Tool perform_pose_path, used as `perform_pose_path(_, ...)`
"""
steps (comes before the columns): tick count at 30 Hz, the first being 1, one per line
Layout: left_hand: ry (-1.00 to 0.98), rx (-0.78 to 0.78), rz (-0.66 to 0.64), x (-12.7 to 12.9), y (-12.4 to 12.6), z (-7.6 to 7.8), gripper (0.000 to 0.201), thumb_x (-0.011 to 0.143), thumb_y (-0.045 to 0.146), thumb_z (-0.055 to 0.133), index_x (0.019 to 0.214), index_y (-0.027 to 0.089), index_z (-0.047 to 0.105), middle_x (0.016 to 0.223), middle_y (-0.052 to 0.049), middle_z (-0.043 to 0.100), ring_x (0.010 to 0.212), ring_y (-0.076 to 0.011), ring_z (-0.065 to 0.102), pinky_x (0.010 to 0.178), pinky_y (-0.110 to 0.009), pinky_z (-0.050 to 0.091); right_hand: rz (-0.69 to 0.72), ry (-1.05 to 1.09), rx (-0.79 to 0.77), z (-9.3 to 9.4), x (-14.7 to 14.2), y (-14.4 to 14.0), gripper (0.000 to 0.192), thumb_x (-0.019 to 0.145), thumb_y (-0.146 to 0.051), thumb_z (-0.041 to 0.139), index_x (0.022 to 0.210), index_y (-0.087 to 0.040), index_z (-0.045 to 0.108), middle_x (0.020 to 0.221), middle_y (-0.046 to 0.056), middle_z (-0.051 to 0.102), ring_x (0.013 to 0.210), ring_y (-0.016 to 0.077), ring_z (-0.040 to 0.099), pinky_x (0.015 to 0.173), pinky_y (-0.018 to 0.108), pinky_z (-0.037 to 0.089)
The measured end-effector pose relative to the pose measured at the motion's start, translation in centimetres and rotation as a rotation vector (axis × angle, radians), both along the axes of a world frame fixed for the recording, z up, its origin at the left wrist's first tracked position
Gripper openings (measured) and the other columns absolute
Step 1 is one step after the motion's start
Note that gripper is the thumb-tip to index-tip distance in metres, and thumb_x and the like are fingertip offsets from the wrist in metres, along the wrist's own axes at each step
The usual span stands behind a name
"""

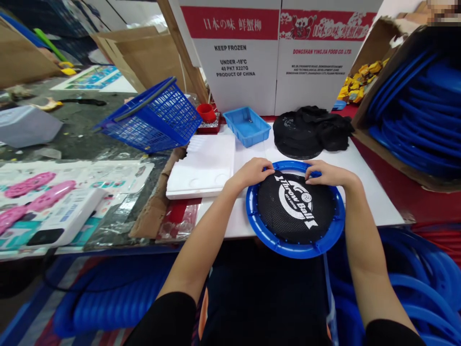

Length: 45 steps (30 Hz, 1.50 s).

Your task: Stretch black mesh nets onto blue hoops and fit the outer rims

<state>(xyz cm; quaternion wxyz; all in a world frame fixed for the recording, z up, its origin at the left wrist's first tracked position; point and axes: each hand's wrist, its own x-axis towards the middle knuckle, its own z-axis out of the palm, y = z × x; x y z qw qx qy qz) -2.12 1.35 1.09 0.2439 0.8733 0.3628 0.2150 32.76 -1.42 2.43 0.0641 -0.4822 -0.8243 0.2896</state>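
A blue plastic hoop [296, 250] lies at the near edge of the white work surface, partly over my lap. Black mesh netting [277, 211], printed "Throw Ball", spans the inside of it. Small pegs along the near side of the hoop hold the mesh edge. At the far side, white shows through a gap between mesh and hoop. My left hand [256, 172] is closed at the upper left of the hoop, fingertips pinching the mesh edge. On the upper right, my right hand [327, 173] has its fingers curled over the hoop and onto the mesh.
Behind the hoop are a pile of black mesh pieces [311, 132], a light-blue tray [248, 127] and a white foam slab [205, 166]. A blue basket [154, 115] leans at left. Stacked blue hoops [421, 101] fill a carton at right. A white carton [245, 91] stands behind.
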Motion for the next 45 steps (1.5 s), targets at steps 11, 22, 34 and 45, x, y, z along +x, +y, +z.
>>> perform_pose_path(11, 0.193, 0.168, 0.079, -0.6, -1.7, 1.6, 0.018, 0.084, 0.011, 0.060, 0.093, 0.022, 0.071, 0.082, -0.005, 0.071, 0.077, -0.0228, 0.063, 0.076, -0.037, 0.045, -0.006, 0.021, -0.101, 1.4, -0.5, -0.9, 0.040, 0.084, -0.061, 0.079, 0.111, -0.031, 0.085, 0.172, 0.004, 0.049, 0.160, 0.0427, 0.041, 0.134, 0.059, 0.032)
perform_pose_path(22, 0.317, 0.387, 0.001, 2.0, -2.5, -0.6, 0.040, 0.097, 0.057, 0.073, 0.110, 0.019, 0.078, 0.155, -0.021, 0.056, 0.143, -0.0446, 0.049, 0.118, -0.064, 0.034, 0.009, -0.037, -0.056, 0.6, -2.3, -0.9, 0.025, 0.087, -0.050, 0.075, 0.095, -0.026, 0.079, 0.170, 0.006, 0.047, 0.154, 0.0412, 0.046, 0.130, 0.057, 0.036)
perform_pose_path(34, 0.338, 0.185, -0.029, 1.9, -2.6, -0.7, 0.059, 0.095, 0.071, 0.070, 0.081, 0.015, 0.080, 0.173, -0.023, 0.042, 0.161, -0.0478, 0.034, 0.132, -0.069, 0.022, -0.008, 0.002, 0.030, -0.1, -4.8, -1.2, 0.041, 0.085, -0.046, 0.082, 0.122, -0.029, 0.077, 0.170, 0.010, 0.046, 0.160, 0.0435, 0.037, 0.132, 0.061, 0.032)
perform_pose_path(45, 0.159, 0.229, -0.075, 2.0, -2.9, -0.1, 0.037, 0.093, 0.055, 0.080, 0.098, 0.019, 0.076, 0.183, -0.017, 0.025, 0.164, -0.0445, 0.034, 0.128, -0.064, 0.036, 0.053, 0.031, 0.024, -0.5, -5.1, -1.1, 0.023, 0.093, -0.046, 0.071, 0.092, -0.023, 0.073, 0.171, 0.013, 0.044, 0.160, 0.0426, 0.038, 0.128, 0.059, 0.036)
